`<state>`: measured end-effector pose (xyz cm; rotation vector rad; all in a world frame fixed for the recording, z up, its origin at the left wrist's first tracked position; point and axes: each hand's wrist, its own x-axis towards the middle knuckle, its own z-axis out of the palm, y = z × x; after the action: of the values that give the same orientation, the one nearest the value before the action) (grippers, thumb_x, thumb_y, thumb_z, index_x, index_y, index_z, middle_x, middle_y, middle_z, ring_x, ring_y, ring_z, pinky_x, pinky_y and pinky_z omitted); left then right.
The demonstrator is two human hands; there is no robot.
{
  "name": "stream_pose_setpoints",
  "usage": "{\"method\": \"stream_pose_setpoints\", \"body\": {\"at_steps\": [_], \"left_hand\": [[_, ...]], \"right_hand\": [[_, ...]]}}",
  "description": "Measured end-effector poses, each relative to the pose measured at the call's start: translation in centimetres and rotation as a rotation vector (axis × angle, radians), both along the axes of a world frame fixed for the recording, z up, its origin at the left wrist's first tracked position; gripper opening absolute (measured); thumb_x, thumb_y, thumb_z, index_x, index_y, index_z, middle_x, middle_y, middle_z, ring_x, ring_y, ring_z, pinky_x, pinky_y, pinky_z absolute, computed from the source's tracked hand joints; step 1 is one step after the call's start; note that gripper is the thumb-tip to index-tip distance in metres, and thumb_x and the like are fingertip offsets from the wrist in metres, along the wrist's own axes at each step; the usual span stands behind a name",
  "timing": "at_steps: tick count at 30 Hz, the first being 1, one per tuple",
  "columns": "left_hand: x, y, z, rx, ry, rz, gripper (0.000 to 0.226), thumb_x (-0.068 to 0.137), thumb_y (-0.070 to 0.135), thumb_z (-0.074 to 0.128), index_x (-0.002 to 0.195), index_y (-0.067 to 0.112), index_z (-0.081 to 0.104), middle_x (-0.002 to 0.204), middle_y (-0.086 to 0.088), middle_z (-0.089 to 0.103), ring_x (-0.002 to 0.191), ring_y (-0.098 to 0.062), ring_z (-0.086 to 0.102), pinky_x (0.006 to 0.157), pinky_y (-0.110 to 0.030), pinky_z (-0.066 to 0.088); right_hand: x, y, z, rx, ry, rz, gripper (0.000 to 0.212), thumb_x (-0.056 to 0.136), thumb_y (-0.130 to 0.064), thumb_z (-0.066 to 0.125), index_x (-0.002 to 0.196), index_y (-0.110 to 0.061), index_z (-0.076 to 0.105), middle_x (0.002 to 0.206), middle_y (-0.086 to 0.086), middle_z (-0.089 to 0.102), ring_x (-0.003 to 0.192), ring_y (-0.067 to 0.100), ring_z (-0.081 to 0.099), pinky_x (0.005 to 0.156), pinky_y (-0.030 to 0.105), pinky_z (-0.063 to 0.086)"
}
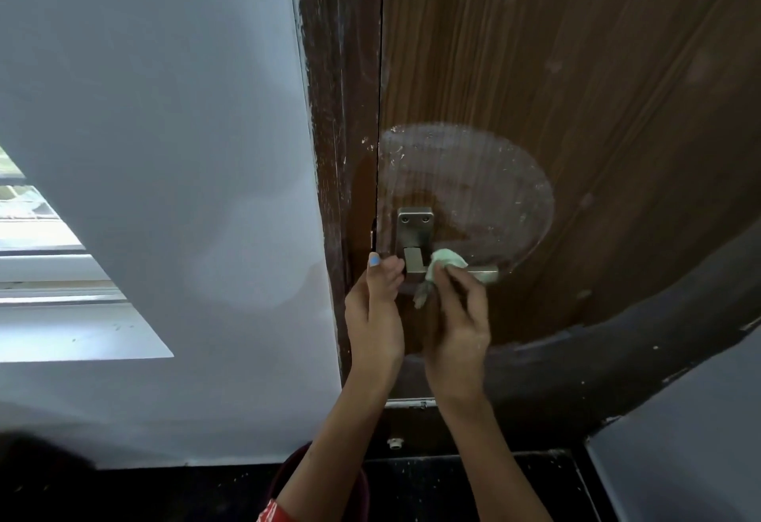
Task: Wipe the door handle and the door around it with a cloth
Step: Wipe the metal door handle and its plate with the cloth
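Note:
A brown wooden door [576, 68] fills the upper right, with a round whitish wiped smear above its metal handle [415, 233]. My right hand [457, 315] presses a small pale green cloth [442, 264] against the lever of the handle, whose tip shows to the right of the cloth. My left hand [376, 307] rests at the left side of the handle base, fingers curled beside it near the door's edge; what it grips is hidden.
A dark wooden door frame [341, 109] runs down the left of the door, next to a light blue wall [164, 109]. A window [49, 266] sits at the left. The floor [453, 488] below is dark. A reddish bucket rim [288, 476] shows under my left arm.

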<state>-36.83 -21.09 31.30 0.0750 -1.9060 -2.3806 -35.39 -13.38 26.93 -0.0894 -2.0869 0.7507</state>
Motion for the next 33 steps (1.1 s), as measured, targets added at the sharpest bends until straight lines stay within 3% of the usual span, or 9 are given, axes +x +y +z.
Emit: {"method": "stream_pose_setpoints", "body": {"at_steps": [5, 8, 10, 14, 17, 19, 23, 26, 33], "left_hand": [[-0.1, -0.1, 0.0, 0.004, -0.009, -0.024, 0.049, 0.099, 0.037, 0.026, 0.123, 0.01, 0.058, 0.118, 0.0, 0.064, 0.109, -0.009, 0.061, 0.091, -0.013, 0.044], [-0.2, -0.4, 0.0, 0.023, -0.002, -0.038, 0.045, 0.096, 0.039, 0.03, 0.115, 0.014, 0.062, 0.112, 0.002, 0.067, 0.103, -0.006, 0.063, 0.086, -0.011, 0.048], [-0.2, -0.6, 0.2, 0.042, 0.012, -0.055, 0.04, 0.093, 0.042, 0.033, 0.104, 0.02, 0.064, 0.103, 0.006, 0.069, 0.097, -0.001, 0.065, 0.079, -0.009, 0.05], [-0.6, -1.2, 0.3, 0.051, -0.022, -0.052, 0.049, 0.099, 0.037, 0.027, 0.117, 0.008, 0.061, 0.114, -0.006, 0.067, 0.107, -0.014, 0.064, 0.095, -0.022, 0.048], [-0.7, -1.6, 0.1, 0.045, -0.029, -0.062, 0.05, 0.099, 0.037, 0.026, 0.119, 0.007, 0.06, 0.117, -0.006, 0.067, 0.11, -0.014, 0.063, 0.094, -0.02, 0.047], [-0.8, -1.8, 0.1, 0.047, -0.026, -0.065, 0.048, 0.099, 0.037, 0.027, 0.118, 0.008, 0.061, 0.116, -0.005, 0.067, 0.109, -0.013, 0.063, 0.092, -0.019, 0.048], [-1.3, -2.8, 0.3, 0.053, 0.018, -0.022, 0.049, 0.1, 0.035, 0.025, 0.118, 0.006, 0.06, 0.115, -0.008, 0.067, 0.108, -0.015, 0.064, 0.096, -0.025, 0.049], [-1.6, -3.5, 0.6, 0.085, 0.068, 0.031, 0.046, 0.101, 0.032, 0.024, 0.114, 0.008, 0.061, 0.112, -0.009, 0.068, 0.106, -0.014, 0.065, 0.097, -0.028, 0.048], [-2.1, -5.0, 1.1, 0.099, 0.206, 0.112, 0.045, 0.096, 0.037, 0.026, 0.106, 0.014, 0.064, 0.104, 0.0, 0.071, 0.101, -0.008, 0.067, 0.086, -0.015, 0.05]], "right_hand": [[-0.3, 1.5, 1.2, -0.071, 0.025, -0.132, 0.028, 0.085, -0.001, 0.058, 0.113, 0.001, 0.062, 0.113, 0.019, 0.057, 0.101, 0.02, 0.058, 0.09, 0.023, 0.047], [-0.1, -1.1, 1.6, -0.159, -0.125, 0.06, 0.031, 0.088, -0.006, 0.053, 0.118, -0.001, 0.059, 0.12, 0.008, 0.054, 0.106, 0.004, 0.05, 0.094, 0.016, 0.043], [0.2, -1.6, 2.2, -0.115, -0.182, 0.144, 0.034, 0.086, -0.016, 0.046, 0.114, -0.003, 0.061, 0.116, 0.008, 0.057, 0.103, 0.009, 0.049, 0.088, 0.011, 0.038], [-0.2, 0.3, 3.9, 0.028, -0.235, -0.102, 0.025, 0.082, -0.004, 0.061, 0.107, -0.006, 0.065, 0.108, 0.011, 0.062, 0.1, 0.018, 0.057, 0.085, 0.012, 0.034], [-0.1, -1.2, 4.0, 0.025, -0.286, -0.051, 0.031, 0.082, 0.003, 0.062, 0.112, -0.004, 0.063, 0.114, 0.011, 0.06, 0.105, 0.023, 0.055, 0.089, 0.017, 0.036], [0.0, -2.0, 3.7, -0.062, -0.275, 0.081, 0.032, 0.084, 0.004, 0.061, 0.114, -0.005, 0.061, 0.116, 0.005, 0.058, 0.105, 0.018, 0.056, 0.09, 0.01, 0.036], [-0.2, -1.1, 5.3, -0.136, -0.18, -0.025, 0.027, 0.083, -0.005, 0.064, 0.109, -0.009, 0.065, 0.107, 0.006, 0.067, 0.083, -0.003, 0.058, 0.07, -0.008, 0.035], [-1.2, -2.1, 6.8, -0.196, 0.004, -0.067, 0.031, 0.086, -0.003, 0.058, 0.116, -0.007, 0.062, 0.117, 0.01, 0.062, 0.099, 0.009, 0.06, 0.083, 0.001, 0.041], [-3.8, -8.8, 2.9, 0.108, -0.28, -0.1, 0.054, 0.097, -0.01, 0.04, 0.142, 0.009, 0.017, 0.15, 0.028, 0.014, 0.141, 0.036, 0.012, 0.117, 0.036, 0.014]]}}
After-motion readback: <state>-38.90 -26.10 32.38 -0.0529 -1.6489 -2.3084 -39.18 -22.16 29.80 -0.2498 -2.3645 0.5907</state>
